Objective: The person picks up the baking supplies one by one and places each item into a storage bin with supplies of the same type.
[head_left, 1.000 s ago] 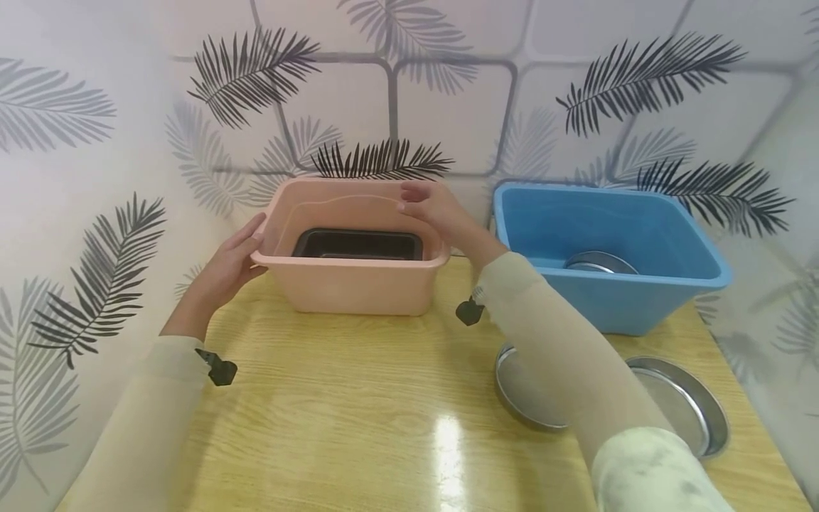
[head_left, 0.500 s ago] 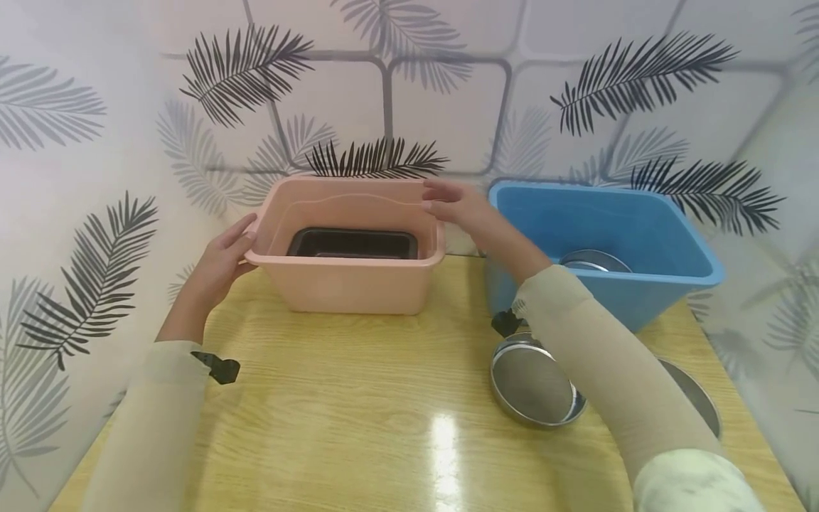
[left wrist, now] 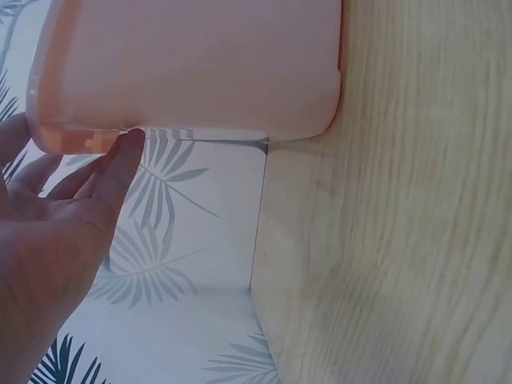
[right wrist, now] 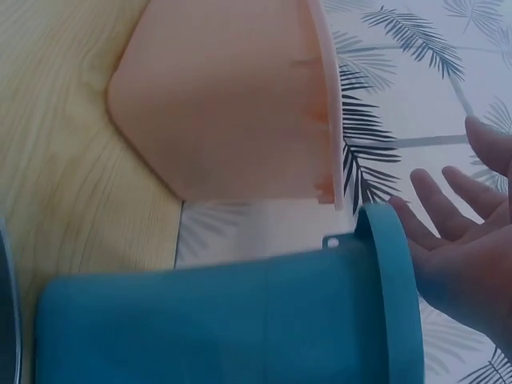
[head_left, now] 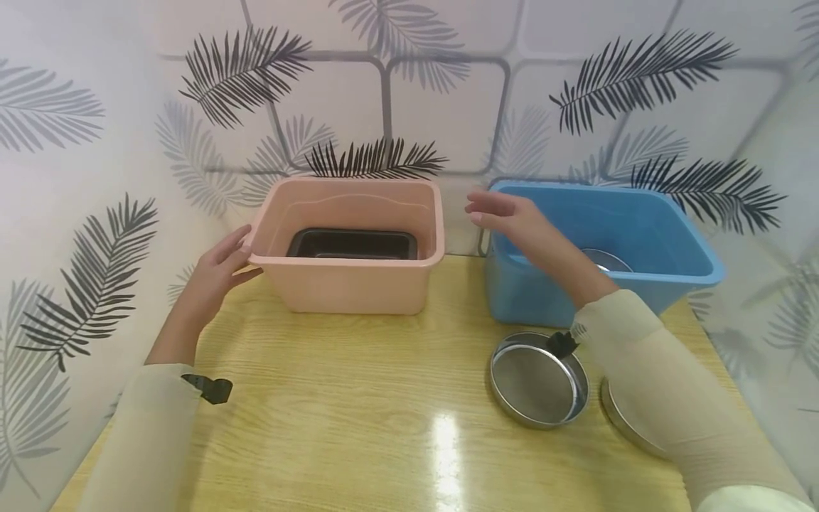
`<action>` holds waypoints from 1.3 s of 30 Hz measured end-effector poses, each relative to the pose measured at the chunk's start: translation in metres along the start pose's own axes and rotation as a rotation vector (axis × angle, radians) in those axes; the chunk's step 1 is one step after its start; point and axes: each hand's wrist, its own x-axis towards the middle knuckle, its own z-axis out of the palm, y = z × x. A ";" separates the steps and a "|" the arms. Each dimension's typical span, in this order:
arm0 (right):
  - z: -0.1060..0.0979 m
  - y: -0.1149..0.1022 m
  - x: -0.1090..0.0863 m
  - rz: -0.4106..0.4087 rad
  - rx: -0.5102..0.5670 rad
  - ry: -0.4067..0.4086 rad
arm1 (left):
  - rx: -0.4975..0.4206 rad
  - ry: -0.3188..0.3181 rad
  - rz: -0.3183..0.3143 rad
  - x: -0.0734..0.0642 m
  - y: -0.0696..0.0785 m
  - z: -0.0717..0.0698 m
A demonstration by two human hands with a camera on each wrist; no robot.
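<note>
At the back of the table stands a pink plastic bin (head_left: 355,288) with a black rectangular tray (head_left: 352,244) inside. My left hand (head_left: 214,281) is at the bin's left rim, its fingers mostly straight. In the left wrist view, the fingertips (left wrist: 128,148) of that hand lie right at the rim. My right hand (head_left: 515,220) is raised over the left end of a blue plastic bin (head_left: 646,284), apart from the pink one. The right wrist view shows its fingers (right wrist: 436,204) spread loosely with nothing in them, just beyond the blue rim.
A round metal pan (head_left: 537,380) sits on the wooden table (head_left: 333,412) before the blue bin. Another round pan (head_left: 630,423) is partly hidden by my right forearm. Inside the blue bin a round metal piece (head_left: 608,260) shows. The leaf-patterned wall (head_left: 448,107) stands close behind both bins.
My right hand has moved right, away from the pink bin's right end to the blue bin's left end. My left hand has shifted slightly left and its fingers have loosened at the rim.
</note>
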 end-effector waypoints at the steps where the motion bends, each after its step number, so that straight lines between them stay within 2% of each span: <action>1: -0.003 0.001 -0.004 0.000 -0.013 -0.004 | 0.006 0.002 0.012 -0.003 0.000 0.001; 7: -0.017 0.005 -0.030 -0.004 -0.119 -0.016 | 0.006 0.013 0.075 -0.024 0.001 0.005; 13: -0.033 0.011 -0.057 0.007 -0.172 0.022 | -0.025 0.000 0.155 -0.042 -0.005 0.015; 16: -0.045 0.016 -0.069 0.031 -0.182 0.049 | -0.006 0.017 0.146 -0.055 -0.007 0.024; 19: -0.058 0.024 -0.082 0.051 -0.200 0.088 | 0.021 0.042 0.111 -0.069 -0.008 0.037; 24: -0.085 0.040 -0.104 0.076 -0.252 0.186 | 0.009 0.014 0.040 -0.082 -0.010 0.075; 28: -0.109 0.054 -0.121 0.072 -0.270 0.268 | 0.004 -0.070 -0.006 -0.080 -0.010 0.115; 33: -0.140 0.072 -0.139 0.037 -0.220 0.331 | 0.029 -0.197 -0.055 -0.072 -0.005 0.161; 39: -0.172 0.099 -0.154 0.009 -0.172 0.461 | 0.005 -0.351 0.011 -0.058 0.002 0.212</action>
